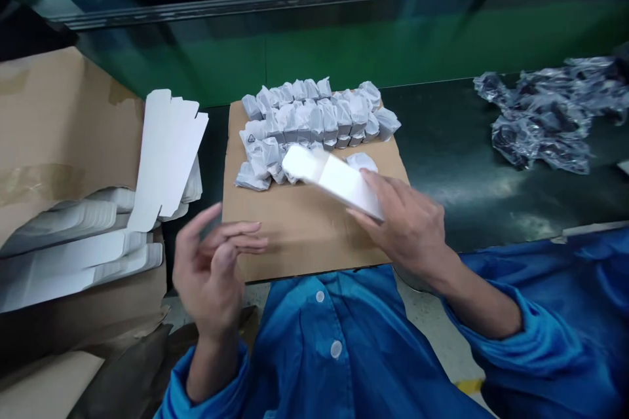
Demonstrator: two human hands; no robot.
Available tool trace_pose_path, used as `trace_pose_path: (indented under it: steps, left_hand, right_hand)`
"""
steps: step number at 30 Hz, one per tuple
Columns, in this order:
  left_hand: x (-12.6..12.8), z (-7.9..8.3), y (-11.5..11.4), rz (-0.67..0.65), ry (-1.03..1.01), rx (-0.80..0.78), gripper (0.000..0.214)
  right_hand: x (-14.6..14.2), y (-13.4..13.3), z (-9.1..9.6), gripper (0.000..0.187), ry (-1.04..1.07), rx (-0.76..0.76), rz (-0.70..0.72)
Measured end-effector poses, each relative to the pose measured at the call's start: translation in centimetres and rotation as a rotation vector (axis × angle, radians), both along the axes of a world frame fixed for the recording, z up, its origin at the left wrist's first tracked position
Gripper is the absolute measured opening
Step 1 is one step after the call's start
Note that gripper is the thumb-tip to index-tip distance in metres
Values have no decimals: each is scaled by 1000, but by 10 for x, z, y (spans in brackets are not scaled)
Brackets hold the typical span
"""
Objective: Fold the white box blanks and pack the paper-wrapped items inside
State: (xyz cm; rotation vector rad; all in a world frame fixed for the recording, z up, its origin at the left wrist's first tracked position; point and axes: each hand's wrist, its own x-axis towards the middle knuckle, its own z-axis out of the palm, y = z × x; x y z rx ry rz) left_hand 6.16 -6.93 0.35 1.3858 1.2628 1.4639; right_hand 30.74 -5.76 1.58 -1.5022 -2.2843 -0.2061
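Note:
A white folding carton (350, 186) is held by its lower right end in my right hand (405, 219); a flap sticks out at its far left end. The carton hangs tilted over a brown cardboard sheet (314, 236). My left hand (213, 262) is raised over the sheet's left edge, fingers apart and holding nothing. Behind the carton, rows of small grey items in white wrapping (309, 114) stand on the cardboard. The carton hides part of the front row.
At left, a large cardboard box (73, 118) holds stacks of flat white cartons (83, 255). More flat cartons (167, 150) lean beside it. Clear plastic-wrapped dark parts (545, 111) lie on the dark green worktop (452, 150) at right. A green panel (344, 52) runs along the back.

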Motion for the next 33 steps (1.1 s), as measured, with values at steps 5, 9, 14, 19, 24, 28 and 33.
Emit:
trace_pose_path:
  steps: [5, 9, 14, 19, 24, 28, 33]
  left_hand:
    - [50, -15, -17, 22, 32, 32, 85]
    - [53, -16, -9, 124, 226, -80, 70]
    - [35, -12, -6, -39, 368, 100, 51]
    - [30, -17, -11, -261, 328, -44, 43]
    - [32, -16, -8, -313, 422, -38, 37]
    - [40, -22, -7, -142, 508, 114, 49]
    - [46, -33, -13, -73, 417, 194, 96]
  right_hand:
    - [-31, -18, -6, 59, 227, -158, 200]
    - [-35, -21, 11, 65, 537, -464, 315]
    - [-25, 4, 19, 36, 815, -568, 474]
    - [-17, 28, 13, 32, 1251, -693, 251]
    - [-25, 38, 9, 35, 1384, -1001, 279]
    - [-32, 30, 8, 30, 1299, -974, 329]
    - [-33, 22, 11, 21, 1228, -881, 298]
